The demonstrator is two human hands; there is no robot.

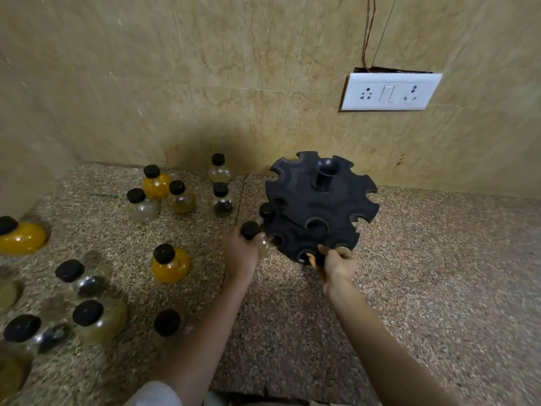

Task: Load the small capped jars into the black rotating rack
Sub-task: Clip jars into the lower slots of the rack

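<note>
The black rotating rack (319, 206) stands on the speckled counter, two notched tiers around a central post. One capped jar (267, 210) hangs in a notch on the rack's left side. My left hand (241, 253) grips a clear jar with a black cap (249, 230) right at the lower tier's left edge. My right hand (336, 263) pinches the lower tier's front rim. Several loose jars stand to the left, among them an orange one (169, 263) and a dark-filled one (223, 199).
A tiled wall runs close behind the rack, with a white socket plate (390, 91) above it. More jars crowd the counter's far left (22, 235). Bare counter (439, 259) lies to the rack's right.
</note>
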